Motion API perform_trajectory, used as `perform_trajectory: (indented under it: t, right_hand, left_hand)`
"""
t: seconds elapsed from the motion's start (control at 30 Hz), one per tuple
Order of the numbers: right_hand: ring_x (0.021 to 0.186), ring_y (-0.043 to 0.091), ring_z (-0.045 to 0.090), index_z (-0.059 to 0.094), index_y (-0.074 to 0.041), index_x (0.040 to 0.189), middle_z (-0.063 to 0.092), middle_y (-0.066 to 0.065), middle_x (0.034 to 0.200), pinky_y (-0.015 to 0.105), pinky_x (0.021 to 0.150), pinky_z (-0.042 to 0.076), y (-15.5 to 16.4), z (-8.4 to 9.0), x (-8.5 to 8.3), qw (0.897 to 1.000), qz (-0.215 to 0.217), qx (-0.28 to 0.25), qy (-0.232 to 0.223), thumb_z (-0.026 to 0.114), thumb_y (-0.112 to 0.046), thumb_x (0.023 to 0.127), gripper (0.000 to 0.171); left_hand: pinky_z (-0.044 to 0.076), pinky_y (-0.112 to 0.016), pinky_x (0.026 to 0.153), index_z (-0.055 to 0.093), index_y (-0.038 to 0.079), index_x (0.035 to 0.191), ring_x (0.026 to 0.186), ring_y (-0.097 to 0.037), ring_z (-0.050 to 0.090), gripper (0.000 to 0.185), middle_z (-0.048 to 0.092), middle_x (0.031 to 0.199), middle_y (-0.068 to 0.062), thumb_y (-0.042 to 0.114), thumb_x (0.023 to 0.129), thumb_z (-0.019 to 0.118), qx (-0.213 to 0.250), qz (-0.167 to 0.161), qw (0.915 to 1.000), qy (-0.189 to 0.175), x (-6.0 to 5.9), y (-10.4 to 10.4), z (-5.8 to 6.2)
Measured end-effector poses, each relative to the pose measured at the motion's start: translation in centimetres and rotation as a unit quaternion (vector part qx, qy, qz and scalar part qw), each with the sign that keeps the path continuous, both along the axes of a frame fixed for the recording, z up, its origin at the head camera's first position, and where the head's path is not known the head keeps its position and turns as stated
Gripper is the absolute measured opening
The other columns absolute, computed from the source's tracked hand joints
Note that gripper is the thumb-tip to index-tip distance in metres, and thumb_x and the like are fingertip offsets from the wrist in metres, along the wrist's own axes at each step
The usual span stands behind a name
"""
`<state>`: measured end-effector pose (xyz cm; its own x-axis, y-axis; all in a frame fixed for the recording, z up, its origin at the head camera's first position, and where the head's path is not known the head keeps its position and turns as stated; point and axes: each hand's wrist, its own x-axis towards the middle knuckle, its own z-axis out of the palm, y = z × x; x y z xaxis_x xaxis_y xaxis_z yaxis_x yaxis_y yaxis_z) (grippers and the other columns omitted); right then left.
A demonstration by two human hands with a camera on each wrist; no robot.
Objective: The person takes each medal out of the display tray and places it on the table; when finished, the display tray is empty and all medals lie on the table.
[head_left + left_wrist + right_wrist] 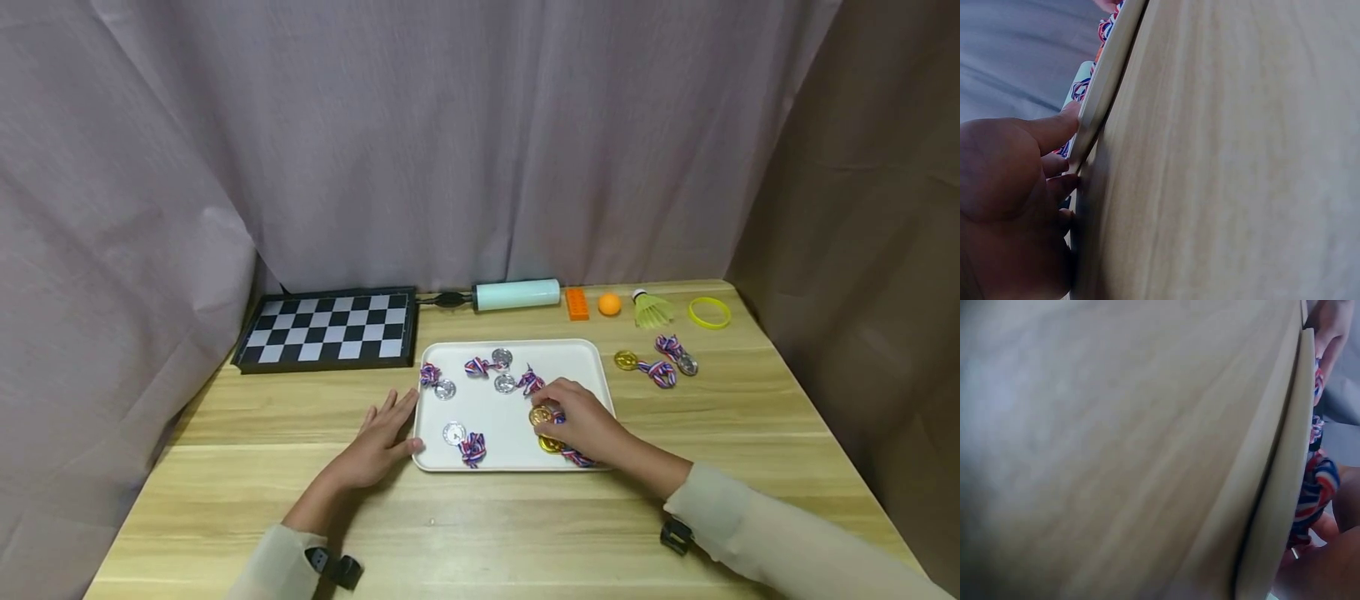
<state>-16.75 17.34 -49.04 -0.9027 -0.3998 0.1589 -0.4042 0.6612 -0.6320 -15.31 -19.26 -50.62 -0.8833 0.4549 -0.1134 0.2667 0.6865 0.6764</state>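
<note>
Nearest the person, the left hand (pixel 378 442) lies flat on the wooden table (pixel 480 525), fingers straight, its thumb and fingertips against the left edge of the white tray (pixel 510 346); it grips nothing and seems only to steady the tray. Inside the tray, at its right front part, the right hand (pixel 581 421) curls its fingers round a gold medal (pixel 540 414), with a second gold medal (pixel 550 444) and its striped ribbon just under the palm.

The step in hand looks like the sorting of medals at the tray; the next move probably calls for a clean lift of the pinched disc so that its loose ribbon does not drag its neighbours.

The tray is a smooth, shallow rectangle with rounded corners. Further in lie four silver medals (pixel 453 433), shiny round discs on bunched red, white and blue ribbons. Right of the tray, on the grained wood, lie two more medals (pixel 657 364). Beyond the tray stand a folded chessboard (pixel 327 327), a pale cylindrical pump (pixel 516 294), an orange block (pixel 577 303), an orange ball (pixel 609 304), a green shuttlecock (pixel 651 310) and a yellow ring (pixel 709 312).
</note>
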Motion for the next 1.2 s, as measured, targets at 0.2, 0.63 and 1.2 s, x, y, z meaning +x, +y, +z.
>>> perform_trajectory:
  t: [0.2, 0.63, 1.2]
  right_hand:
    - [0.108, 0.027, 0.065, 0.075, -0.008, 0.11, 0.07, 0.004, 0.109, 0.049, 0.097, 0.052, 0.2, -0.3, -0.5, 1.0, -0.006, 0.001, -0.011, 0.088, -0.01, 0.081, 0.032]
    - [0.105, 0.023, 0.064, 0.072, -0.007, 0.109, 0.068, 0.005, 0.109, 0.044, 0.093, 0.054, 0.3, -0.5, -0.8, 1.0, 0.007, 0.018, -0.009, 0.081, -0.005, 0.081, 0.03]
    - [0.101, 0.021, 0.063, 0.07, -0.007, 0.118, 0.069, 0.003, 0.112, 0.039, 0.086, 0.057, 3.6, 4.8, -0.9, 0.999, -0.018, -0.036, -0.018, 0.079, -0.005, 0.088, 0.032]
  left_hand:
    - [-0.008, -0.064, 0.123, 0.014, 0.009, 0.166, 0.159, -0.039, -0.003, 0.08, 0.013, 0.172, -0.012, 0.033, 0.104, 0.06, 0.001, 0.0, 1.0, 0.001, 0.1, 0.1, 0.0]
    - [-0.008, -0.065, 0.123, 0.014, 0.009, 0.166, 0.158, -0.04, -0.003, 0.08, 0.013, 0.172, -0.013, 0.032, 0.105, 0.06, 0.003, -0.002, 1.0, 0.006, 0.2, 0.1, -0.1]
    - [-0.008, -0.064, 0.123, 0.013, 0.009, 0.166, 0.159, -0.039, -0.003, 0.08, 0.012, 0.172, -0.012, 0.031, 0.104, 0.06, 0.0, -0.002, 1.0, 0.004, 0.1, 0.1, 0.0]
